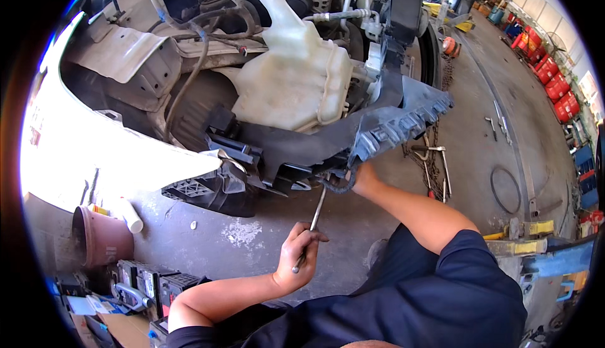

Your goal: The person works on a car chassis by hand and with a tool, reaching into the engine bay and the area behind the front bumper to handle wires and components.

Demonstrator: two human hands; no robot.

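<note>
My left hand [299, 252] is closed round a slim silver metal tool handle [318, 209], below the car's opened front corner. The handle slants up, and its upper end goes under the black plastic bracket [290, 149], where I cannot see its head. My right arm reaches under the grey ribbed bumper bracket [400, 121]. Only the wrist end of my right hand [360, 181] shows there, beside a dark corrugated hose [341, 188]; its fingers are hidden. Above the brackets sits a whitish plastic fluid tank [290, 89].
The white fender [120, 152] spreads to the left. A pink bucket [104, 237] and car batteries [151, 285] stand at the lower left. On the floor to the right lie a chain [432, 165], hand tools [498, 124] and a black ring [506, 189]. Red drums [558, 86] stand farther off.
</note>
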